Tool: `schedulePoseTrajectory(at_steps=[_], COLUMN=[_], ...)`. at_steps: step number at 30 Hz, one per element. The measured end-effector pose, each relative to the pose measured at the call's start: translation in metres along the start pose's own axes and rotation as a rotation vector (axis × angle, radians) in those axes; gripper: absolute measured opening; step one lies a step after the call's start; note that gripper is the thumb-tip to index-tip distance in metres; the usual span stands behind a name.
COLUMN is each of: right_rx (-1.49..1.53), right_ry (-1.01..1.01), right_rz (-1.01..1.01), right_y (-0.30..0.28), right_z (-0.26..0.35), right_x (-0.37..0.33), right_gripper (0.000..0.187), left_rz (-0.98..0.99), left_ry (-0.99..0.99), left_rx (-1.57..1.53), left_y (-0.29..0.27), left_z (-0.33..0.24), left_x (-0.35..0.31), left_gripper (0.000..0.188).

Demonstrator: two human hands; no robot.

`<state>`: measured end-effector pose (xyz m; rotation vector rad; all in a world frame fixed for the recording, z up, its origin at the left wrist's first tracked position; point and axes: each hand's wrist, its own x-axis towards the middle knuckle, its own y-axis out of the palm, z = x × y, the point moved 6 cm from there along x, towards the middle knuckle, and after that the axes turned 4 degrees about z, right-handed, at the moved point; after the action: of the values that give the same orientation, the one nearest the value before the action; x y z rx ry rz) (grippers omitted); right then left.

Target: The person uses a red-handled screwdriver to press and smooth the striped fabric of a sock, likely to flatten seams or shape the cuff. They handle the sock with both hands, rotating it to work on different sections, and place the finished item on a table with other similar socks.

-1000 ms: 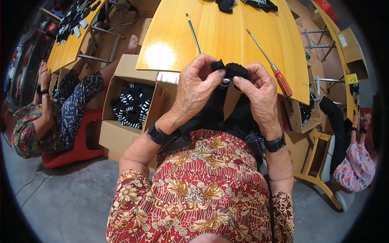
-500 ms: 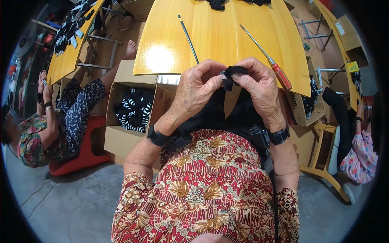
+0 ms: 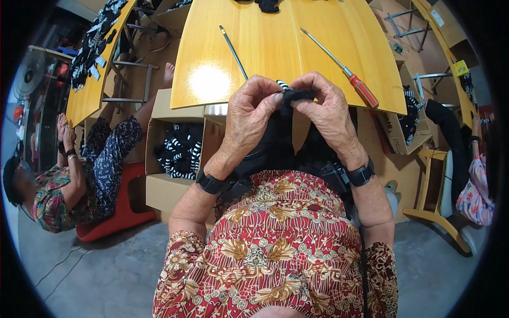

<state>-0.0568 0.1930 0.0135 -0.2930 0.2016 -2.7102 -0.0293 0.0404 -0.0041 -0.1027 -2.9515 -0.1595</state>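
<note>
A small black fuzzy fabric piece (image 3: 298,96) with a black-and-white striped part (image 3: 283,85) is held over the near edge of the table. My left hand (image 3: 249,111) pinches its left end between thumb and fingers. At the other end, the thumb and fingers of my right hand (image 3: 327,114) close on the black part. On the yellow wooden table (image 3: 275,50) lies a thin dark rod (image 3: 233,51) with a yellow tip, its near end hidden behind my left hand. A screwdriver with a red handle (image 3: 363,91) rests beyond my right hand.
A cardboard box (image 3: 172,192) left of my legs holds striped and black fabric pieces (image 3: 181,151); another box (image 3: 421,131) stands at right. More black pieces (image 3: 266,5) lie at the table's far edge. One person (image 3: 63,191) sits at left, another (image 3: 474,185) at right.
The striped part of the fabric piece now shows between my hands, and the black part is held more level. My hands have shifted slightly left in the view, which has itself moved a little.
</note>
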Motion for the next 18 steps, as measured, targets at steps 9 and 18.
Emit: schedulePoseTrajectory(at_steps=[9, 18], right_rx=[-0.213, -0.34], right_ry=[-0.103, -0.169], right_rz=[-0.014, -0.122], right_y=[0.004, -0.008], right_z=[0.013, 0.041], right_x=[0.0, -0.019], right_gripper=[0.021, 0.021], left_rz=[0.095, -0.055], left_ry=[0.317, 0.021], left_rx=[0.521, 0.097], left_y=[0.015, -0.003], left_z=[-0.034, -0.01], left_x=[-0.006, -0.007], left_gripper=[0.006, 0.007])
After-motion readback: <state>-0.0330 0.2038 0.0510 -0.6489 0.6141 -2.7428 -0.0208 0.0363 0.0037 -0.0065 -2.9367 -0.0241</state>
